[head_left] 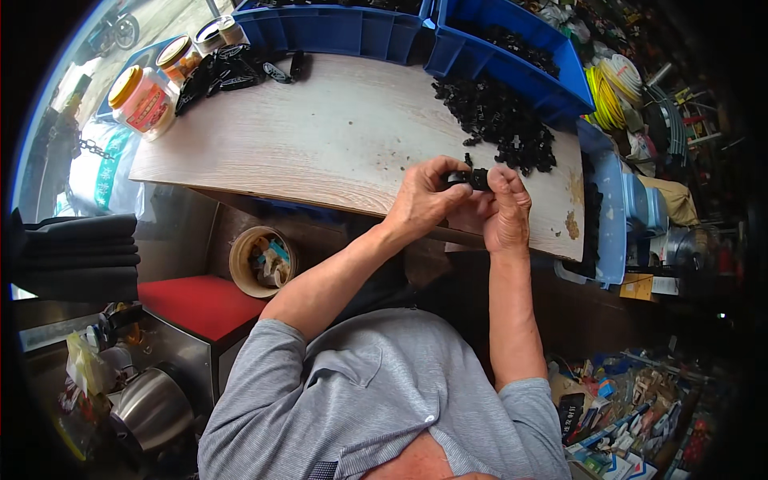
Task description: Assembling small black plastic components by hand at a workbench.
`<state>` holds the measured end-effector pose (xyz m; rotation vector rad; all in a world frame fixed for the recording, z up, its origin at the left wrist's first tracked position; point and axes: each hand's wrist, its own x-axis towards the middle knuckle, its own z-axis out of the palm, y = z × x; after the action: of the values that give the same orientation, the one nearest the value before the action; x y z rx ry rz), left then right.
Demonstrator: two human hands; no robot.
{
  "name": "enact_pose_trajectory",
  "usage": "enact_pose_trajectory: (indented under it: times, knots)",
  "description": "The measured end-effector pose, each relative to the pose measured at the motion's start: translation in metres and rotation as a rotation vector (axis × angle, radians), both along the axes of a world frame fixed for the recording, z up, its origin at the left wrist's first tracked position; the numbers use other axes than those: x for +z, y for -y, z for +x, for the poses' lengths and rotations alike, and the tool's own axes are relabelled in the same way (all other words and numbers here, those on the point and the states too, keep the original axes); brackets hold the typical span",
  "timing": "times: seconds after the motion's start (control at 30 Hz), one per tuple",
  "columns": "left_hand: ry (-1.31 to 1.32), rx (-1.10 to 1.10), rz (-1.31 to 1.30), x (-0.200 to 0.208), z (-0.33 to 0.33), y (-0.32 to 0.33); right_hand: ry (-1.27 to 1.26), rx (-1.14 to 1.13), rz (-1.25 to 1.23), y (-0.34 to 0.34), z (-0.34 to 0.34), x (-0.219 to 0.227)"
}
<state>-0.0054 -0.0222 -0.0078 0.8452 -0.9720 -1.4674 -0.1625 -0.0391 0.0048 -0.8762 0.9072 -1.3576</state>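
Above the table's front edge, both of my hands meet at a small black plastic part. My left hand pinches its left end between thumb and fingers. The fingers of my right hand are curled on its right end. What exactly the part is, I cannot make out. Just beyond my hands lies a heap of small black parts on the pale wood-grain table. At the far left of the tabletop sit several larger glossy black pieces.
Two blue bins with black parts line the back. Jars, one with an orange lid, stand at the left corner. A waste bucket is below the front edge, beside a red-topped cabinet. A light-blue crate adjoins the right edge.
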Motion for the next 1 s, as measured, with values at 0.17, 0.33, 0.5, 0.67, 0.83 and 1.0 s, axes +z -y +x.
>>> enact_pose_trajectory:
  times: [0.17,0.33,0.5,0.67,0.83,1.0]
  knots:
    - [-0.021,-0.019,-0.016,0.001,-0.006,0.002,-0.008,0.035,0.019,0.000,-0.005,-0.002]
    - [0.033,0.001,-0.001,0.004,-0.005,0.002,-0.027,0.068,0.042,0.001,-0.008,-0.003]
    - [0.000,-0.002,0.188,0.013,-0.004,0.005,-0.075,0.085,0.064,-0.001,-0.005,0.000]
    - [-0.032,0.071,0.186,0.016,-0.003,0.002,-0.230,0.137,0.134,-0.002,-0.004,0.014]
    - [-0.114,0.034,0.209,0.017,0.001,-0.002,-0.352,0.246,0.170,-0.007,-0.003,0.018]
    - [-0.094,-0.097,0.145,0.011,-0.001,0.000,-0.259,0.156,0.065,-0.010,-0.007,0.010]
